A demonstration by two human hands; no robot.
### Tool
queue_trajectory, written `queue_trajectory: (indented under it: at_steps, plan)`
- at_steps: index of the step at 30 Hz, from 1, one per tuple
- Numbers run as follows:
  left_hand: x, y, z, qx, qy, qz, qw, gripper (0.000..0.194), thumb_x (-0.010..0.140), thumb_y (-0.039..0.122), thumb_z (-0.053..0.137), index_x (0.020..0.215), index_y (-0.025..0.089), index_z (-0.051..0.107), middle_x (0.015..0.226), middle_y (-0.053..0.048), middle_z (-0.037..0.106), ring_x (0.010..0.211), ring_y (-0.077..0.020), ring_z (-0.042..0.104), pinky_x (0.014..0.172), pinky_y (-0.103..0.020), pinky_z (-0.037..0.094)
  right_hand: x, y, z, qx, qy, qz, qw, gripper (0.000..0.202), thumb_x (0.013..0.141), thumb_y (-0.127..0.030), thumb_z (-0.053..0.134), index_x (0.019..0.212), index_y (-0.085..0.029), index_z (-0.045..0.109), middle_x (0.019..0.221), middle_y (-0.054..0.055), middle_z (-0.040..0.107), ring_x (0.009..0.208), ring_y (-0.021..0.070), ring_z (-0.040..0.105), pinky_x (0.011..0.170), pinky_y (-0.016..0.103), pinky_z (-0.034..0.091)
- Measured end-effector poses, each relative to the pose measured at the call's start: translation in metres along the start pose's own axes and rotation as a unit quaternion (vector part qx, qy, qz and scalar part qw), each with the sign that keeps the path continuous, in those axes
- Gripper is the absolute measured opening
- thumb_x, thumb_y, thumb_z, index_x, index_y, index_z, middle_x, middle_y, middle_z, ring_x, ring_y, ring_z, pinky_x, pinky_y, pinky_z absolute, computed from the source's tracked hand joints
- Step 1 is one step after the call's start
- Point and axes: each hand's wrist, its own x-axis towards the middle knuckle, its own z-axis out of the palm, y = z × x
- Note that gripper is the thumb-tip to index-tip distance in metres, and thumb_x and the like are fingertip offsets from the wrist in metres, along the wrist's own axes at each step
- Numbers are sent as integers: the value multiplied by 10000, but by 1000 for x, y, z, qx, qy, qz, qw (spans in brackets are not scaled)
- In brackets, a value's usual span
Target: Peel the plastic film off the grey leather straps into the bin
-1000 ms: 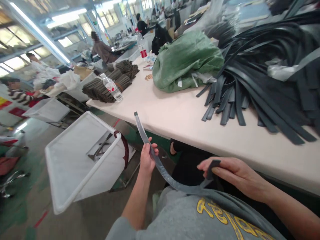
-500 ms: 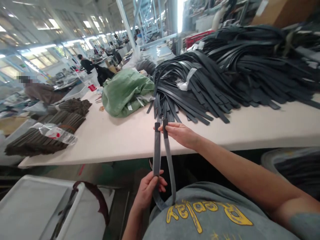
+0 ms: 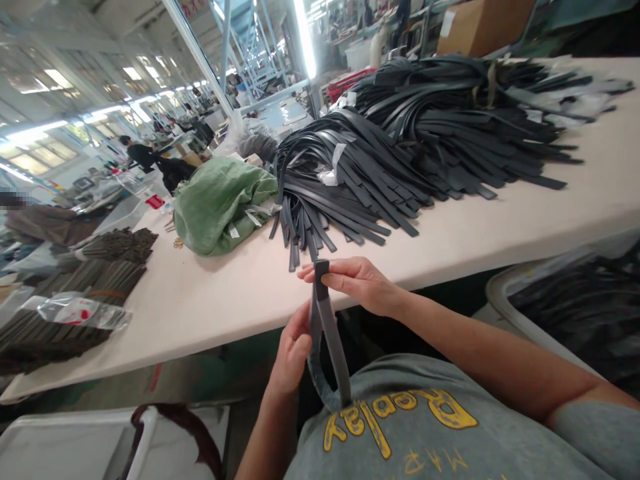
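A dark grey strap (image 3: 336, 347) hangs in a loop in front of my shirt, its ends brought together at the top. My right hand (image 3: 357, 283) pinches the dark end between thumb and fingers, just off the table's front edge. Lower and to the left, my left hand (image 3: 295, 347) is closed on the strap's left side, its fingertips partly hidden behind it. Beyond my hands a big pile of black straps (image 3: 350, 180) lies on the pale table (image 3: 215, 300), with a white scrap on top.
A green cloth bundle (image 3: 220, 207) sits left of the pile. Brown strips (image 3: 65, 300) under a plastic wrapper lie at far left. White bins (image 3: 65, 440) stand below left; another bin (image 3: 500, 293) of dark strips is at right. People sit in the background.
The two strap ends, apart before, are now together at my right hand. My left hand has moved up along the strap. The view has turned right.
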Motion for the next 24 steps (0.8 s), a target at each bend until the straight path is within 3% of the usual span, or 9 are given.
queue_trajectory:
  at_steps: [3,5,8,13,16,18,21,24]
  plan:
    - [19,13,29,76,-53,89,992,353,840,464,670,1079,209,723,999,-87,735,926,-251,658,886,-343,483,-12,-12,-4,-23,35,-6,999,245,913,-406,626,1018,-239,770,1121,47,747,1144,229,644,1061,430,452]
    - [27,11,46,119,-61,105,985,280,897,430,598,986,213,749,905,-76,738,879,-234,652,876,-332,475,-21,-22,-15,-34,71,-19,997,240,916,-401,622,1016,-243,772,1105,43,751,1151,234,640,1057,431,456]
    - [28,-5,64,188,-107,92,972,269,915,400,563,937,229,769,951,-79,736,920,-248,630,913,-347,454,-37,-39,-38,-53,130,-46,989,214,908,-382,639,974,-235,779,1060,39,763,1145,232,641,1064,435,446]
    - [26,-48,79,254,-204,38,945,252,891,394,577,897,245,781,931,-73,729,934,-274,628,890,-361,464,-81,-56,-67,-66,203,-57,975,246,895,-424,647,930,-219,778,997,41,768,1083,221,664,1045,416,457]
    - [32,-69,82,267,-240,-2,934,296,869,465,590,935,250,782,991,-76,738,982,-300,637,902,-387,478,-113,-59,-79,-67,218,-32,973,288,909,-446,622,944,-200,768,1005,57,763,1027,210,680,999,404,490]
    - [37,-80,78,243,-247,-29,938,373,862,521,584,1072,264,753,1124,-75,724,1084,-315,623,975,-414,464,-135,-66,-89,-91,275,-29,957,267,924,-425,610,951,-205,759,1008,54,760,994,196,687,980,394,503]
    - [44,-98,64,208,-220,-78,950,480,858,590,564,1211,286,683,1241,-73,687,1172,-309,602,1047,-442,434,-165,-87,-115,-141,402,-69,902,195,912,-388,640,943,-232,753,997,30,756,947,179,694,948,374,523]
    - [50,-120,44,207,-183,-133,952,508,855,629,544,1198,280,684,1219,-88,698,1151,-313,622,1032,-465,450,-190,-117,-157,-205,478,-122,845,130,886,-348,683,920,-246,756,985,8,750,920,167,695,913,341,535]
